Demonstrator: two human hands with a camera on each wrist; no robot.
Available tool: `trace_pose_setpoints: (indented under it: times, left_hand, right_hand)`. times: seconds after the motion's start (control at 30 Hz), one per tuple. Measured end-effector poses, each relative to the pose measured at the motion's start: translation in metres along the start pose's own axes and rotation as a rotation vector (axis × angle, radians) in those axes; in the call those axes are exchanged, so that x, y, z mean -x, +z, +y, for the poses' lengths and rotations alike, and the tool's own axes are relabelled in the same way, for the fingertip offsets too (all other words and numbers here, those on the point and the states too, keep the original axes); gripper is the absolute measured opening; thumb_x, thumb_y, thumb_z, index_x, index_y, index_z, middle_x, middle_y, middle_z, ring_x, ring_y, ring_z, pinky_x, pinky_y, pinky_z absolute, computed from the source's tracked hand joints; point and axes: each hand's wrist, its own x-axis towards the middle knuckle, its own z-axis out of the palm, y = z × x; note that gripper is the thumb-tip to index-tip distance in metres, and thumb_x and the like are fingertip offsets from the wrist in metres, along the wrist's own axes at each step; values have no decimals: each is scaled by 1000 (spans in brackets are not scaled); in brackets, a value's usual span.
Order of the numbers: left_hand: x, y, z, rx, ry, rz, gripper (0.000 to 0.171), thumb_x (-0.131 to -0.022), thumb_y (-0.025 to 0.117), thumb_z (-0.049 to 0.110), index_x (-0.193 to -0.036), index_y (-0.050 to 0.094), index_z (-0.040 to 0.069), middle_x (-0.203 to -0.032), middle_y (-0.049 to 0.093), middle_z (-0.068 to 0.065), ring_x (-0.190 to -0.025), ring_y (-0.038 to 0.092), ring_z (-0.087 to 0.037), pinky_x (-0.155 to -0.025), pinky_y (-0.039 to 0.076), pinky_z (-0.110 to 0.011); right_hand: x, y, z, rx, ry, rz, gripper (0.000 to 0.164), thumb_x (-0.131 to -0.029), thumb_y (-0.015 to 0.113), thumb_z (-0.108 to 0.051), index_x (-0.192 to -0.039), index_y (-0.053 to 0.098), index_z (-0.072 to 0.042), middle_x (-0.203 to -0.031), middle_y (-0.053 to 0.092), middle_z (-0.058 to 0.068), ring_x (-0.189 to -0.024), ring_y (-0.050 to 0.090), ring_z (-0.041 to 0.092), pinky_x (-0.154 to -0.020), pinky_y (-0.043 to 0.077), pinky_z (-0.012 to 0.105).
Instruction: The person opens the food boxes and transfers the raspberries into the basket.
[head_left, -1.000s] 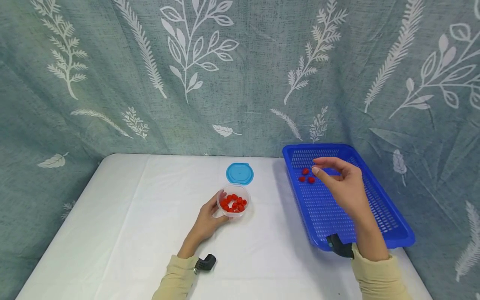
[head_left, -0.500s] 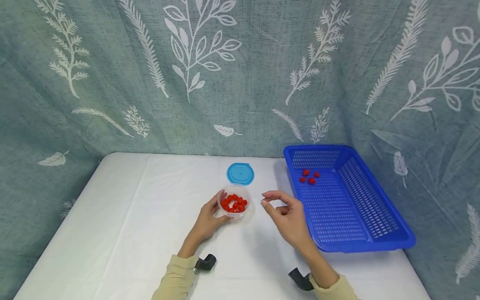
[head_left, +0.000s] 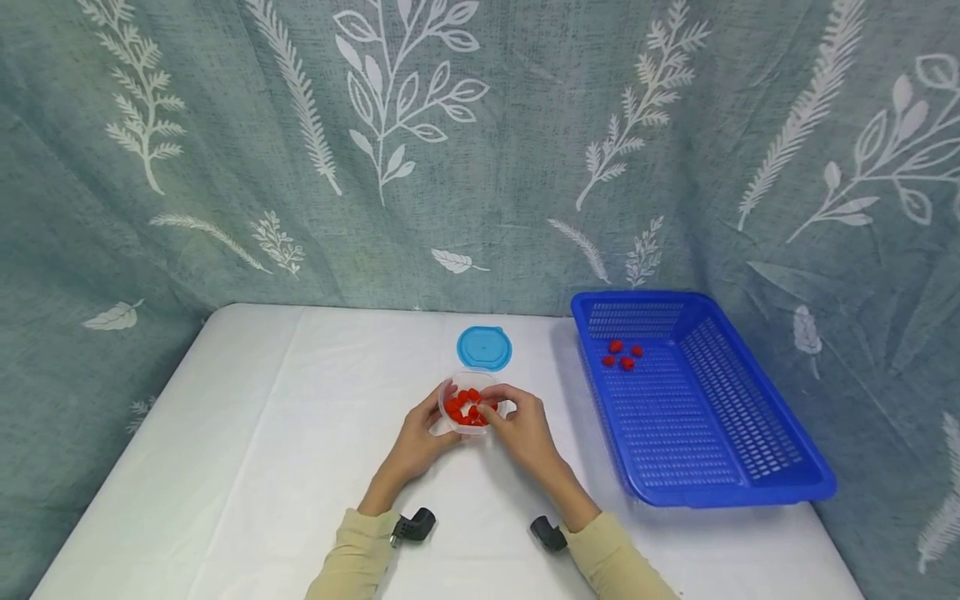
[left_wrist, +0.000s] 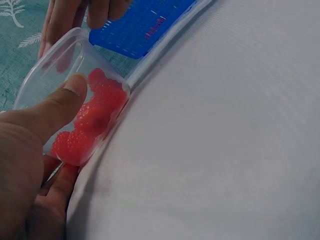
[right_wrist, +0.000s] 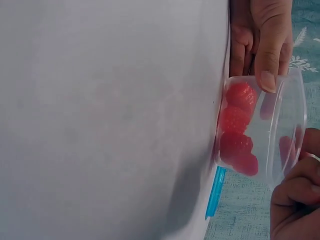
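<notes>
A small clear plastic container (head_left: pixel 450 427) stands on the table with several red raspberries (head_left: pixel 455 408) inside. My left hand (head_left: pixel 416 437) grips it from the left, thumb on the near wall in the left wrist view. My right hand (head_left: pixel 525 425) reaches over the rim from the right, its thumb and index fingertips apart just above the raspberries. Through the clear wall in the right wrist view, the raspberries (right_wrist: pixel 236 120) sit along the bottom, and fingers (right_wrist: pixel 295 192) of the right hand dip past the rim.
A blue lid (head_left: pixel 484 347) lies flat just behind the container. To the right stands a blue perforated basket (head_left: pixel 697 417) with several raspberries (head_left: pixel 627 363) in its far left corner. A patterned cloth (head_left: pixel 480 167) hangs behind the white table (head_left: pixel 300 433).
My right hand has moved left from over the basket into the container. One more raspberry shows in the basket than a second ago. The left hand keeps its hold on the container.
</notes>
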Motion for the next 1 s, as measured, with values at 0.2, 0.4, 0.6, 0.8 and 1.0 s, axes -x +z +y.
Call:
trace_pose_setpoints:
  times: [0.2, 0.4, 0.6, 0.8, 1.0]
  left_hand:
    - [-2, 0, -2, 2, 30, -8, 86, -85, 81, 6, -158, 36, 7, -156, 47, -13, -147, 42, -28, -119, 37, -39]
    - [-2, 0, -3, 9, 38, -20, 85, -87, 80, 7, -159, 35, 10, -156, 47, -12, -147, 41, -26, -120, 36, -37]
    - [-1, -2, -5, 6, 65, -18, 87, -84, 80, 1, -158, 37, 10, -155, 48, -14, -146, 42, -31, -118, 37, -41]
    - [-1, -2, -5, 30, 50, -9, 86, -82, 81, -1, -156, 40, 9, -156, 47, -15, -145, 43, -32, -116, 40, -42]
    - [-1, -2, -3, 27, 49, -6, 85, -81, 82, -2, -155, 41, 7, -155, 48, -15, -145, 44, -33, -115, 41, -42]
  right_hand:
    - [-9, 5, 0, 119, -2, -56, 8, -90, 76, -4, -97, 78, -7, -90, 74, 2, -82, 58, 14, -61, 46, 19]
    - [-13, 6, -4, 191, 60, -198, 12, -96, 70, -10, -104, 79, -7, -107, 76, 5, -95, 64, 19, -80, 58, 34]
    - [-20, 2, -11, 317, 86, -410, 20, -99, 64, -12, -113, 76, -4, -115, 74, 9, -103, 65, 23, -92, 59, 42]
    - [-25, 1, -16, 351, 88, -483, 15, -98, 65, -10, -106, 76, -4, -105, 73, 7, -92, 63, 19, -89, 59, 39]
    - [-28, 2, -13, 280, 73, -478, 3, -94, 71, -9, -91, 70, -8, -89, 69, 0, -83, 59, 14, -81, 56, 32]
